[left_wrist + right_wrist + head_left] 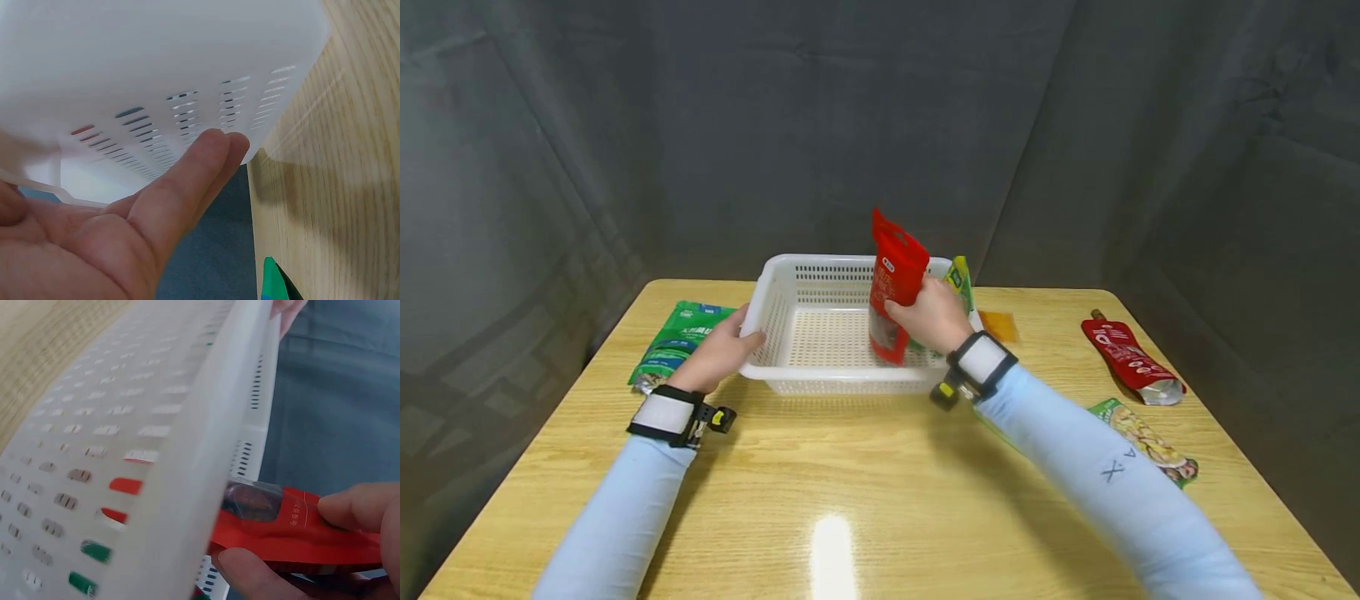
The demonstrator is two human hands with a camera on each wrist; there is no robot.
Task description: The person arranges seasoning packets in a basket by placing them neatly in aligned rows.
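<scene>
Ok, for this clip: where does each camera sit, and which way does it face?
Head: worn on the head, looks forward and down at the table; both sleeves, left hand and right hand show.
Left wrist: under the left hand, faces the white basket wall; palm and fingers show.
Right wrist: beside the right hand, faces the basket rim; fingers pinch the red pouch.
Shared: basket and red pouch in head and right wrist views.
</scene>
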